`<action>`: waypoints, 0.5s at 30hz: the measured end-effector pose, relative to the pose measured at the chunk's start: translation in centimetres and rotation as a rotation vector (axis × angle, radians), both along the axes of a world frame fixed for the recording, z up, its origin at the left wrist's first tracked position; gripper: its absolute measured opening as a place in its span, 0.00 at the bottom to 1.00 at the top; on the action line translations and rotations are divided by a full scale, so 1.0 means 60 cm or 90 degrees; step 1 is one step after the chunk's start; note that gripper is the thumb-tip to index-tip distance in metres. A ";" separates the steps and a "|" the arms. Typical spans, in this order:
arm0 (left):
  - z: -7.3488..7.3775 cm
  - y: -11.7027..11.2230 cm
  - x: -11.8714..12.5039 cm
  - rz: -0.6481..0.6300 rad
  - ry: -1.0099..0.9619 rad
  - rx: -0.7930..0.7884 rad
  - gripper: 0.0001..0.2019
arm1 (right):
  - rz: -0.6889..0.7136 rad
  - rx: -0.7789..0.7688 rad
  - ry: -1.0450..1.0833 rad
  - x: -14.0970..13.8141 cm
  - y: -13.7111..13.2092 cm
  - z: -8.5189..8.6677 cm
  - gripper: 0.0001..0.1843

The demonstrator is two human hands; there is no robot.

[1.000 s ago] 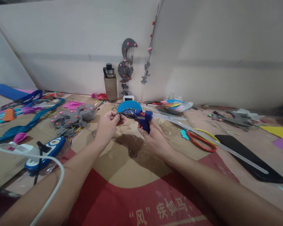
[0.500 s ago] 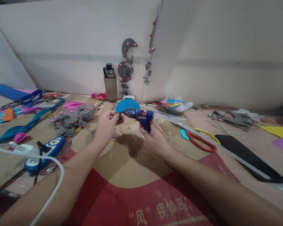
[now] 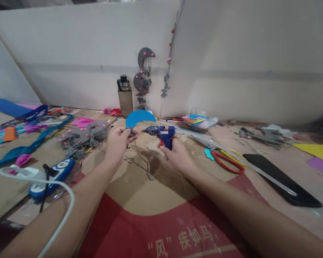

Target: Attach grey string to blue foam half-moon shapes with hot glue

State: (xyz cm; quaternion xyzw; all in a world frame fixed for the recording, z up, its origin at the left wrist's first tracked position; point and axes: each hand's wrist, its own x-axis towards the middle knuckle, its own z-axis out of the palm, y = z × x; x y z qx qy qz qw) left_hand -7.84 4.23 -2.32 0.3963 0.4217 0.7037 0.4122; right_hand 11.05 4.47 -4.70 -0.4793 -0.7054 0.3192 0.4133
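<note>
My left hand point(image 3: 120, 142) is closed, its fingertips pinching a thin grey string point(image 3: 142, 157) at a small dark grey bit. The string hangs down and loops on the cardboard. Just beyond those fingers shows a blue crescent point(image 3: 140, 116); whether they also grip it I cannot tell. My right hand point(image 3: 178, 154) is wrapped round the handle of a blue hot glue gun point(image 3: 165, 134). Its dark, smeared nozzle points left, a short gap from the left fingertips.
Red-handled scissors point(image 3: 228, 163), a clear ruler point(image 3: 269, 182) and a black case point(image 3: 282, 182) lie right. Left are a grey yarn bundle point(image 3: 83, 138) and a blue device point(image 3: 54, 175) with a white cable. A bottle point(image 3: 125, 100) stands behind; crescent garlands point(image 3: 142, 80) hang on the wall.
The glue gun's nozzle has drawn away from my left fingertips, leaving a gap. My left hand has shifted slightly left and lower, and more of the blue crescent's curved shape shows.
</note>
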 end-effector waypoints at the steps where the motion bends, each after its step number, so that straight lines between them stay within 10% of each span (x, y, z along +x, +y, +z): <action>1: 0.001 0.001 -0.001 0.001 -0.006 0.001 0.04 | 0.001 -0.043 0.006 0.001 0.009 -0.002 0.13; 5: 0.002 0.001 -0.002 0.003 0.031 -0.005 0.05 | 0.004 -0.159 -0.092 0.006 0.045 0.004 0.10; 10: 0.005 -0.007 -0.004 0.071 0.222 -0.004 0.10 | -0.121 0.094 -0.364 0.012 0.045 0.023 0.06; 15: 0.017 -0.021 -0.004 0.195 0.480 0.017 0.08 | -0.062 0.197 -0.145 -0.039 0.008 0.036 0.09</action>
